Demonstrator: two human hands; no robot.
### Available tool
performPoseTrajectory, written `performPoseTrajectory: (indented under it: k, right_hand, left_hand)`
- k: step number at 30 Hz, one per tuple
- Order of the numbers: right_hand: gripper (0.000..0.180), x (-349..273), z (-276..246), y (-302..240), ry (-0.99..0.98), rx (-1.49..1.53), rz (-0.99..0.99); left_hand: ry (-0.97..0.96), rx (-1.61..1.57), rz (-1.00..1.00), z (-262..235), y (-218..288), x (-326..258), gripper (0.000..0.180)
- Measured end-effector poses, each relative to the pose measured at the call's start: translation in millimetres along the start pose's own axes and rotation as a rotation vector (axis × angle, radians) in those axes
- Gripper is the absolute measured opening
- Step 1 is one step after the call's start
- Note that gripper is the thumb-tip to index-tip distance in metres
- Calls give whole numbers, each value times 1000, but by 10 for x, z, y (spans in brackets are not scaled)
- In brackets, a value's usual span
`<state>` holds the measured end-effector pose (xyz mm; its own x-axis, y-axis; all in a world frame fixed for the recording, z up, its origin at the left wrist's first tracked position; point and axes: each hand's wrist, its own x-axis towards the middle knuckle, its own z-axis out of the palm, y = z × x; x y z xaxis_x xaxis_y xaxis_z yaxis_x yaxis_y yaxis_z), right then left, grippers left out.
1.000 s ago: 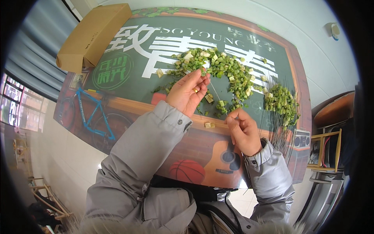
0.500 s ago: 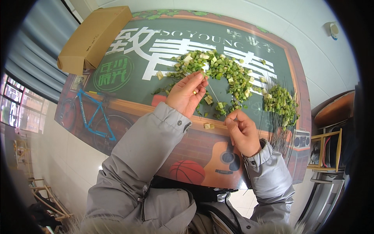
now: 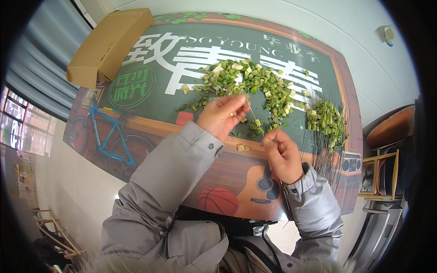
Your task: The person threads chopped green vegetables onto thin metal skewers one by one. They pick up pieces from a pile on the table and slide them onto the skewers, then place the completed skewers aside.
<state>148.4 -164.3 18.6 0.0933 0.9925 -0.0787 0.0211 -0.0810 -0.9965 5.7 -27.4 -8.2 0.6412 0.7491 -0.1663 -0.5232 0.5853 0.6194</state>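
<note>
A thin skewer (image 3: 252,111) slants between my hands over the front of the table. My right hand (image 3: 283,152) is closed on its lower end, and green vegetable pieces (image 3: 256,125) appear threaded just above those fingers. My left hand (image 3: 222,117) pinches a small green vegetable piece (image 3: 246,97) at the skewer's upper end; the fingertips partly hide it. Beyond both hands spreads a loose pile of chopped green vegetable pieces (image 3: 268,86), some pale. To the right lies a bundle of filled skewers (image 3: 326,122), their dark thin sticks pointing toward me.
An open cardboard box (image 3: 111,45) stands at the table's far left. The table top (image 3: 150,107) has a printed chalkboard design with a bicycle, basketball and guitar. A few stray pieces (image 3: 243,148) lie near its front. Wooden-framed chairs (image 3: 381,175) stand at the right.
My left hand has moved down along the skewer, toward my right hand, with the vegetable piece in its fingers. My right hand has stayed nearly in place.
</note>
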Motion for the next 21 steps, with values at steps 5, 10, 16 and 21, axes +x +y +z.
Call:
performPoseTrajectory:
  k: [5,10,16,21]
  right_hand:
    - [10,4,-2,-5,37,-20,-8]
    - [10,9,-5,-5,38,-25,12]
    - [10,12,-6,8,59,-25,-21]
    - [10,21,-9,13,52,3,-41]
  left_hand:
    - [-55,56,-74,45,-68,-32,15]
    - [-56,76,-89,58,-62,-42,15]
    - [-182,33,-157,104,-83,-81,11]
    - [-204,26,-148,147,-106,-131,12]
